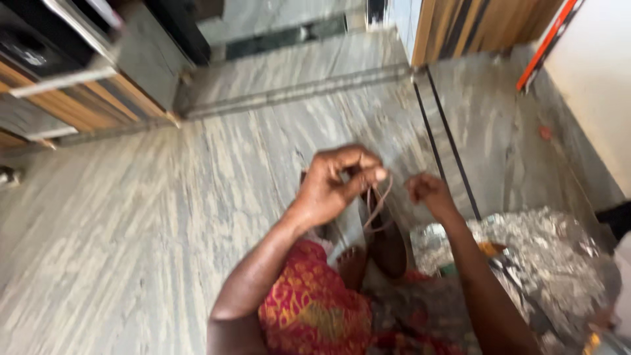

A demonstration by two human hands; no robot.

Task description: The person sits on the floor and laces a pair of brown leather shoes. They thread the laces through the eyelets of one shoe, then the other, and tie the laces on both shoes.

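Left hand [332, 187] pinched a thin brown band [376, 207], looped and slack. Right hand [427, 190] curled narrow beside it, grip unclear; looping looked midway.

floor [131, 217]: grey streaked stone | wooden cabinet [72, 98] upper left | pale wall [598, 85] right | daylight

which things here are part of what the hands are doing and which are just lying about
In hand:
left hand, pinching a thin loop
loop, a brownish band or cord
right hand, closed, beside the loop; blurred

Lying about:
silvery heap
wooden cabinet
orange strip
stone floor
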